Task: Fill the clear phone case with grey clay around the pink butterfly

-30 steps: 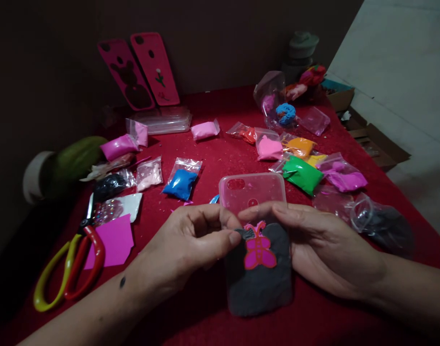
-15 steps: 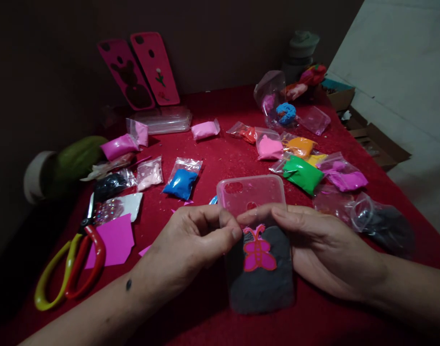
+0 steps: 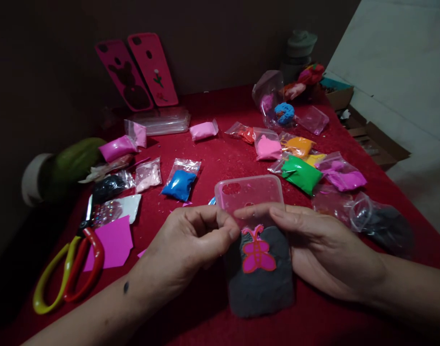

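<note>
Head view: clear phone case (image 3: pixel 256 192) at near centre of the scene, above the red-covered worktop (image 3: pixel 212 158). Dark grey clay (image 3: pixel 261 295) covers its near part; the far part is bare. Pink butterfly (image 3: pixel 258 257), outlined in orange-red, sits on the clay.

Left hand (image 3: pixel 196 245): thumb and forefinger pressed together at the left side of the case, beside the clay's far left edge. Cannot tell whether anything is pinched between the tips.

Right hand (image 3: pixel 320 250): fingers closed on the right side of the case, thumb at the edge, forefinger reaching across toward the left fingertips. Cannot tell whether the forefinger lies before or behind the clear plastic.

Surroundings: scissors (image 3: pixel 84 225), one yellow and one red handle, near left, partly over a pink sheet (image 3: pixel 113 242). Blue bag (image 3: pixel 179 185) beyond the left hand. Green bag (image 3: pixel 301 175) beyond the right hand, touching the orange bag (image 3: pixel 298 145). Far left, two decorated pink cases (image 3: pixel 155 72) lean side by side.
</note>
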A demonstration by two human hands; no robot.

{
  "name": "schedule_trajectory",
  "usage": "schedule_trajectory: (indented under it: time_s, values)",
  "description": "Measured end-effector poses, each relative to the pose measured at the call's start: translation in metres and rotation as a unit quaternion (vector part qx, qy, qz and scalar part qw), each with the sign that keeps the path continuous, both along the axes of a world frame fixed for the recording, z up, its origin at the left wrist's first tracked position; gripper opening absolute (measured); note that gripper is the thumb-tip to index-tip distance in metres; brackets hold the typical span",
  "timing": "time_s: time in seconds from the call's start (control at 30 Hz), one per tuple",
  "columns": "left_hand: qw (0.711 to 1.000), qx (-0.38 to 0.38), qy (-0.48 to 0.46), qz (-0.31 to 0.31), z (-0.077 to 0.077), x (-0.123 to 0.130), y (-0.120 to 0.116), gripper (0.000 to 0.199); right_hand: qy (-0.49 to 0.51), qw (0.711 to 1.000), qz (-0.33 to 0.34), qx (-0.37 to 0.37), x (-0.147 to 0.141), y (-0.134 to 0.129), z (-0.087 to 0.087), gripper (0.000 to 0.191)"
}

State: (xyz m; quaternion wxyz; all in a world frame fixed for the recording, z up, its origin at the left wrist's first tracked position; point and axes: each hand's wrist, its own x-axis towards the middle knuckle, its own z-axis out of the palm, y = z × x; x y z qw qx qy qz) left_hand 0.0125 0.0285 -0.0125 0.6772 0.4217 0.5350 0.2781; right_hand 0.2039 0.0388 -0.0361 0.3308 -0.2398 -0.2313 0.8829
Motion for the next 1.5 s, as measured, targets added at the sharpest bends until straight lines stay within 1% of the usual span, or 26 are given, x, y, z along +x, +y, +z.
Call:
schedule_trajectory:
  time_s: [0.1, 0.23, 0.33, 0.6, 0.77, 0.87, 0.97, 1.07, 1.3, 1.4, 1.5]
  values:
    - [1.000, 0.006, -0.001, 0.003, -0.0009, 0.0001, -0.0001, 0.023, -0.005, 1.000, -0.013, 0.003, 0.0004, 0.0003, -0.0003, 0.027]
    - [1.000, -0.013, 0.009, -0.006, 0.0002, -0.0009, 0.0006, 0.025, 0.016, 1.000, -0.007, -0.002, 0.0008, 0.0011, -0.0003, 0.030]
    - [1.000, -0.010, 0.015, -0.011, 0.0011, -0.0010, -0.0003, 0.023, 0.020, 1.000, -0.004, -0.009, 0.0007, 0.0009, 0.0001, 0.031]
    - [1.000, 0.008, -0.006, 0.013, -0.0067, 0.0005, -0.0030, 0.023, 0.019, 1.000, 0.008, -0.009, 0.0003, 0.0000, -0.0001, 0.030]
    - [0.999, -0.033, -0.010, -0.003, -0.0053, -0.0034, -0.0002, 0.028, 0.006, 1.000, 0.001, -0.018, 0.0011, 0.0009, -0.0014, 0.029]
    - [0.999, -0.033, -0.038, -0.006, -0.0057, -0.0056, -0.0006, 0.022, -0.017, 0.999, -0.018, -0.021, 0.0012, 0.0016, -0.0023, 0.025]
    - [0.998, -0.033, -0.060, -0.003, -0.0078, -0.0049, -0.0021, 0.017, -0.009, 1.000, -0.018, -0.020, 0.0005, 0.0015, -0.0020, 0.027]
    - [0.998, -0.041, -0.039, 0.008, -0.0086, -0.0022, -0.0028, 0.017, 0.007, 1.000, -0.012, -0.016, -0.0001, 0.0002, -0.0006, 0.029]
    - [0.999, -0.025, 0.033, 0.012, -0.0038, 0.0030, -0.0024, 0.017, 0.015, 1.000, 0.003, -0.009, -0.0009, -0.0025, 0.0018, 0.030]
    - [0.998, -0.021, 0.050, 0.011, -0.0025, 0.0041, -0.0043, 0.018, 0.023, 1.000, 0.005, -0.003, -0.0010, -0.0027, 0.0024, 0.030]
    - [0.999, -0.016, 0.047, 0.018, -0.0035, 0.0027, -0.0065, 0.017, 0.021, 1.000, 0.007, -0.002, -0.0011, -0.0028, 0.0026, 0.028]
